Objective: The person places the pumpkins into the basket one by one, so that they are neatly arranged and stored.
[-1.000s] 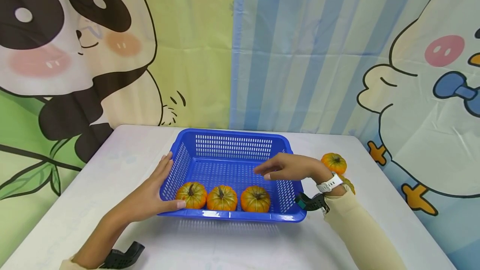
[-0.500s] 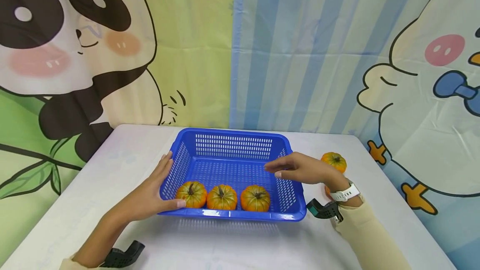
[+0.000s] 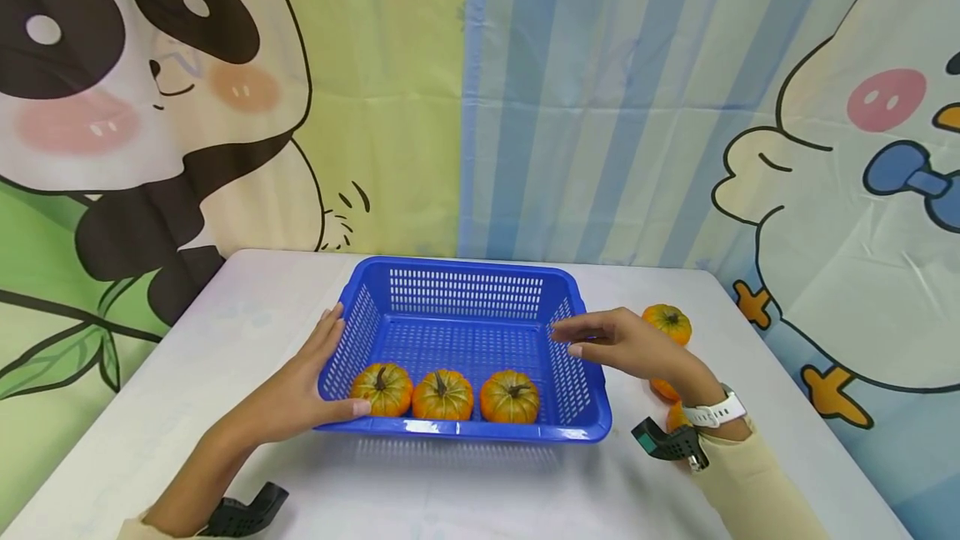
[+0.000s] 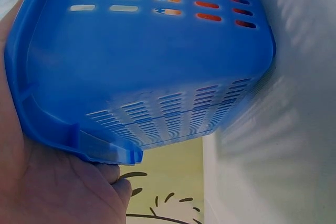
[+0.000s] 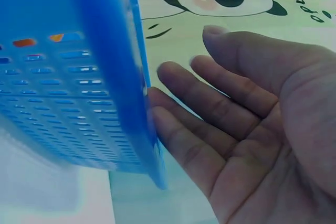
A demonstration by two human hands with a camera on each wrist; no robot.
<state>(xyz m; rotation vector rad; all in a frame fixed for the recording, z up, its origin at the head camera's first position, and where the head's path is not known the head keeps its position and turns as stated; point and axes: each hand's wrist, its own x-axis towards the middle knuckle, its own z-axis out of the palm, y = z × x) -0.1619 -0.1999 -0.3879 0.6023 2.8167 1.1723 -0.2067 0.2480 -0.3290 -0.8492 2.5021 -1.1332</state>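
Observation:
A blue plastic basket (image 3: 463, 432) stands on the white table in the head view. Three small orange-green pumpkins lie along its front inside: left pumpkin (image 3: 381, 390), middle pumpkin (image 3: 442, 396), right pumpkin (image 3: 510, 397). My left hand (image 3: 303, 390) holds the basket's left front corner, thumb over the rim and fingers along the outer left side; the left wrist view shows its palm (image 4: 68, 187) against the rim. Over the right rim hovers my right hand (image 3: 637, 346), fingers loosely bent and nothing in them. In the right wrist view its fingertips overlap the basket's edge (image 5: 118, 77); contact is unclear.
To the basket's right, a pumpkin (image 3: 667, 322) lies on the table (image 3: 465, 498). More orange pumpkin (image 3: 664, 391) shows partly behind my right wrist. A curtain (image 3: 540, 107) with panda and chick pictures hangs behind the table.
My right hand has moved right, from above the basket's inside to its right rim, and the wrist now covers different parts of the pumpkins there. My left hand has stayed on the basket.

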